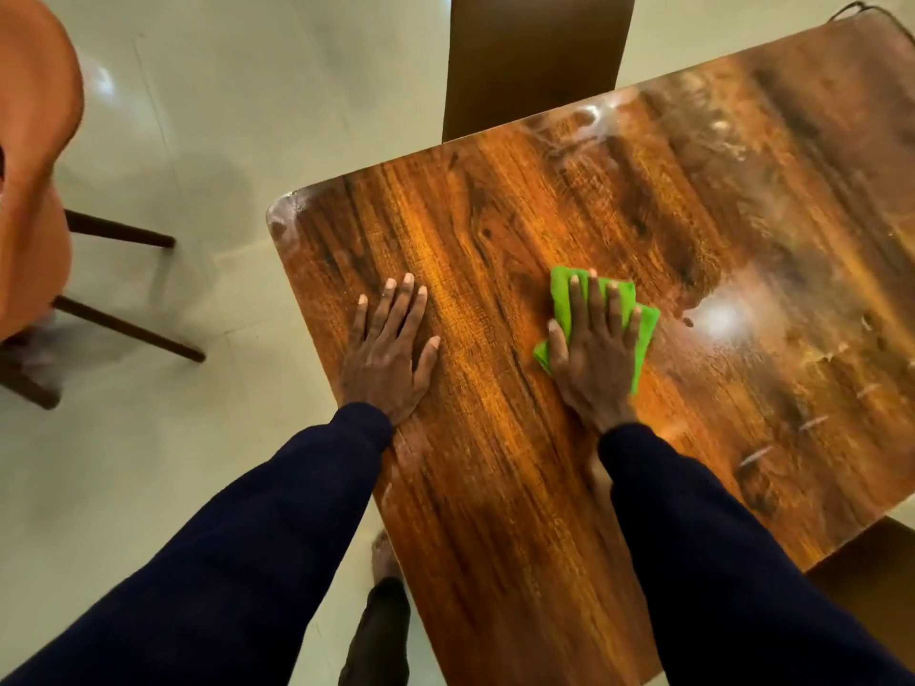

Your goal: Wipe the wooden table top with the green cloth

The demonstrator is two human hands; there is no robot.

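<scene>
The glossy wooden table top [495, 215] fills the middle and right of the head view, with pale smears and glare on its far right part. A bright green cloth [562, 294] lies flat on it near the centre. My right hand [596, 354] presses down on the cloth with fingers spread, covering most of it. My left hand [391, 346] rests flat on the bare wood to the left of the cloth, fingers apart, holding nothing. Dark blue sleeves cover both arms.
An orange chair [34, 165] with dark legs stands on the pale tiled floor at the left. A dark brown chair back [534, 56] stands beyond the table's far edge. Another brown seat [871, 581] shows at the lower right. My bare foot [383, 557] is beside the table's near-left edge.
</scene>
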